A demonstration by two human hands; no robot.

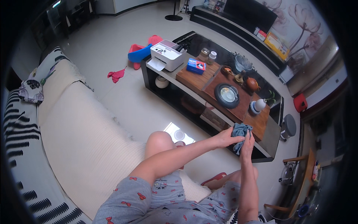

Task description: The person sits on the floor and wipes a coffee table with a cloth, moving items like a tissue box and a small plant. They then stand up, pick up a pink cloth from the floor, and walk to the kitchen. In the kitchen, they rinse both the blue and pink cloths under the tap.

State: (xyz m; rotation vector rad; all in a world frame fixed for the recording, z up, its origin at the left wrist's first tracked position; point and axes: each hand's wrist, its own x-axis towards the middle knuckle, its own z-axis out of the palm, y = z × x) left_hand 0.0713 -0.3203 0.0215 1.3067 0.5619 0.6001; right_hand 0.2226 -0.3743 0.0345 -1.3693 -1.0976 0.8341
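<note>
A crumpled blue-grey cloth [241, 131] is held between both hands, in front of the near edge of the coffee table [268, 137]. My left hand [225, 137] grips it from the left, the thumb laid across its front. From the right, my right hand [247, 144] holds it with raised fingers. Part of the cloth hangs down between the hands. Just beyond it on the table lies a wooden tea board [258, 123]. A white vase [260, 104] with a green sprig and a round dark tray [219, 98] holding a glass vessel stand there.
A white box-shaped device [169, 60], a blue box [196, 66], jars [211, 57] and a brown teapot [252, 83] occupy the table. On the floor are a red cloth [116, 75] and a pink-and-blue plastic item [139, 53]. A sofa [92, 145] spans the left; a grey stool [288, 126] stands right.
</note>
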